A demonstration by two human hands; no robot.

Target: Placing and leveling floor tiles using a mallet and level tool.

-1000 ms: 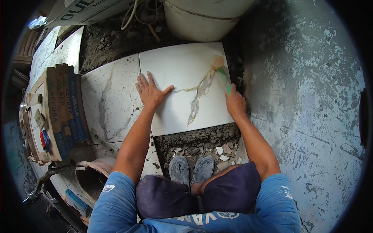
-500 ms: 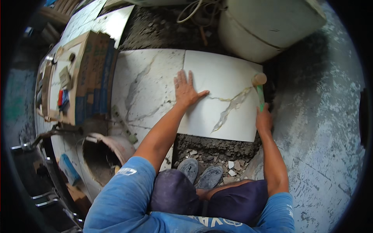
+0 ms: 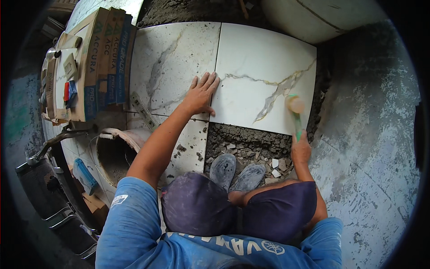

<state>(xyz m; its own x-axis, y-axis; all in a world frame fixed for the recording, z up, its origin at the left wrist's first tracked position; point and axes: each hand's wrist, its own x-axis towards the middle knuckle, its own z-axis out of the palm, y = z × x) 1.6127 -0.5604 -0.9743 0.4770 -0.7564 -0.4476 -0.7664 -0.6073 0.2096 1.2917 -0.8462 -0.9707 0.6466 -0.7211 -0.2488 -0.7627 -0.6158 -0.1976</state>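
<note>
My right hand point(image 3: 301, 148) is closed round the green handle of a mallet point(image 3: 295, 107), whose pale head is blurred over the near right part of a white marble-patterned tile point(image 3: 255, 54). Whether the head touches the tile I cannot tell. Flat across the joint lies my left hand point(image 3: 201, 94), fingers stretched out, mostly on the neighbouring dusty tile point(image 3: 188, 49) with grey veins. The fingertips reach the edge of the cleaner tile. Wet grey mortar point(image 3: 251, 137) shows along that tile's near edge.
Cardboard tile boxes point(image 3: 105, 62) stand at the left with small items on top. Nearer lie a bucket point(image 3: 139, 139) on its side and a black metal-framed chair point(image 3: 49, 193). Tile shards point(image 3: 275, 168) litter the ground by my shoes. A large pale container point(image 3: 304, 18) stands at the far right.
My left hand has slid from the cleaner tile toward the joint and nearer to me. The mallet has moved from the tile's right edge toward its near right corner. My view has shifted.
</note>
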